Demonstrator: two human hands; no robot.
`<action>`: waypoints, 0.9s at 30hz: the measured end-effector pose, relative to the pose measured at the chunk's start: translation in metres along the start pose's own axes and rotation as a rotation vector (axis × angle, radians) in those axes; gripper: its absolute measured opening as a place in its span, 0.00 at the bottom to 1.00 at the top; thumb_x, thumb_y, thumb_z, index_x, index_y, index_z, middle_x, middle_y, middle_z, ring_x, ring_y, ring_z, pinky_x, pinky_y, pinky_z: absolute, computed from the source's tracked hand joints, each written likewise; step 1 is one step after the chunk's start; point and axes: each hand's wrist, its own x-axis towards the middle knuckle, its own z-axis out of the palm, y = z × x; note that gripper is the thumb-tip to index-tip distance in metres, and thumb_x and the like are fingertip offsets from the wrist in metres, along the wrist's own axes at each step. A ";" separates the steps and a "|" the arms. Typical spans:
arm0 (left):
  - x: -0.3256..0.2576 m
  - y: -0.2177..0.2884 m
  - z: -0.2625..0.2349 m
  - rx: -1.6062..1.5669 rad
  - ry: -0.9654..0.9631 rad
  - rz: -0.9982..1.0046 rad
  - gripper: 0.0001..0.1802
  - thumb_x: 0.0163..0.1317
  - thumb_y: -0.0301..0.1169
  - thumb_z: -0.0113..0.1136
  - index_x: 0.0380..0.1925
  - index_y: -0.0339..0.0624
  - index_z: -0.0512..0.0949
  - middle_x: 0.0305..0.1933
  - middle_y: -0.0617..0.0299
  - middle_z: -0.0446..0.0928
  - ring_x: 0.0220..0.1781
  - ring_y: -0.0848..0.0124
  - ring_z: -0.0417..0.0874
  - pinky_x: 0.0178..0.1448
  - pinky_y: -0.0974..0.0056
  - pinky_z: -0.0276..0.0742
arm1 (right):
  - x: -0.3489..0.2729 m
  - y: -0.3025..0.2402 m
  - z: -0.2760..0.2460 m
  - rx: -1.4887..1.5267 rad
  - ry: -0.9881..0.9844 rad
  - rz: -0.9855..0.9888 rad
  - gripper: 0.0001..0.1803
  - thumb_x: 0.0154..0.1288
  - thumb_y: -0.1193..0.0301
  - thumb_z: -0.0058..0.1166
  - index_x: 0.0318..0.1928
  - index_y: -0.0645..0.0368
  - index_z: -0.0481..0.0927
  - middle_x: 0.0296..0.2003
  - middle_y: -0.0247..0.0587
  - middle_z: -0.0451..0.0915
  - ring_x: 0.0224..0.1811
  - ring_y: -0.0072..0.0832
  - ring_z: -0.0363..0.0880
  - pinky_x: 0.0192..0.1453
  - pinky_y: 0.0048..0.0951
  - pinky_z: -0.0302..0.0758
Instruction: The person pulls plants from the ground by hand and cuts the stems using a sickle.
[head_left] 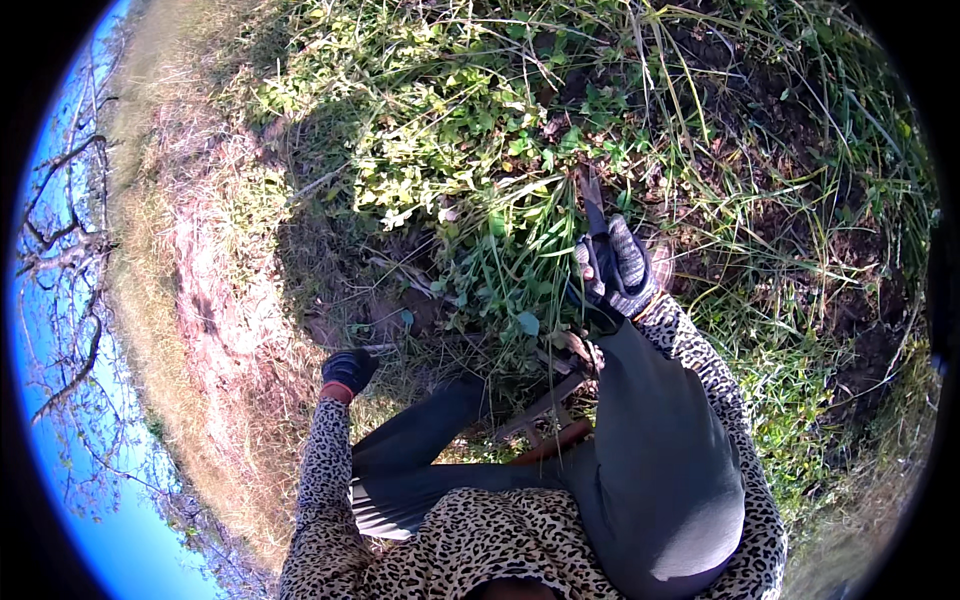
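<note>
My right hand [622,262], in a grey knit glove with dark parts, is closed around a hand tool with a dark, narrow metal blade [593,200]. The blade points away from me into the weeds; its exact kind does not show. Long green grass blades [545,225] and leafy weeds [490,265] lie just left of that hand. Out to the left, my left hand [350,370], in a dark glove with a red cuff, is closed over dry ground. A pale stick-like piece [380,348] shows beside its fingers; whether it is held is unclear.
Dense green weeds [430,160] fill the far side. Taller grass and dark soil [770,220] lie to the right. Dry reddish ground [225,290] spreads left, toward a bare tree [75,240]. Between my bent legs are a wooden piece [545,408] and an orange-brown object [553,440].
</note>
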 end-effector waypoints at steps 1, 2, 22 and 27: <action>-0.002 0.035 -0.034 -0.105 0.199 0.170 0.23 0.59 0.53 0.56 0.40 0.47 0.84 0.36 0.51 0.83 0.39 0.50 0.83 0.44 0.50 0.78 | -0.001 -0.004 -0.005 -0.002 0.011 0.003 0.30 0.67 0.40 0.45 0.44 0.56 0.77 0.23 0.44 0.78 0.20 0.30 0.75 0.22 0.27 0.71; -0.011 0.064 -0.064 -0.231 0.341 0.325 0.21 0.60 0.51 0.57 0.38 0.47 0.84 0.35 0.52 0.83 0.38 0.51 0.83 0.44 0.51 0.78 | 0.000 -0.002 -0.005 -0.012 -0.062 0.010 0.29 0.68 0.41 0.43 0.46 0.54 0.76 0.24 0.43 0.78 0.19 0.29 0.74 0.21 0.26 0.70; 0.099 0.308 -0.238 0.059 0.628 0.392 0.16 0.63 0.36 0.45 0.35 0.47 0.84 0.35 0.51 0.84 0.39 0.53 0.85 0.43 0.48 0.78 | -0.001 0.005 -0.008 -0.154 -0.056 -0.045 0.31 0.69 0.41 0.42 0.43 0.59 0.77 0.25 0.41 0.78 0.23 0.28 0.76 0.23 0.27 0.71; 0.090 0.329 -0.263 0.085 0.551 0.354 0.15 0.62 0.36 0.47 0.36 0.45 0.83 0.39 0.50 0.83 0.43 0.55 0.85 0.45 0.50 0.78 | 0.001 0.001 -0.005 -0.544 0.075 -0.110 0.28 0.70 0.44 0.45 0.57 0.52 0.74 0.25 0.25 0.73 0.26 0.16 0.73 0.28 0.21 0.69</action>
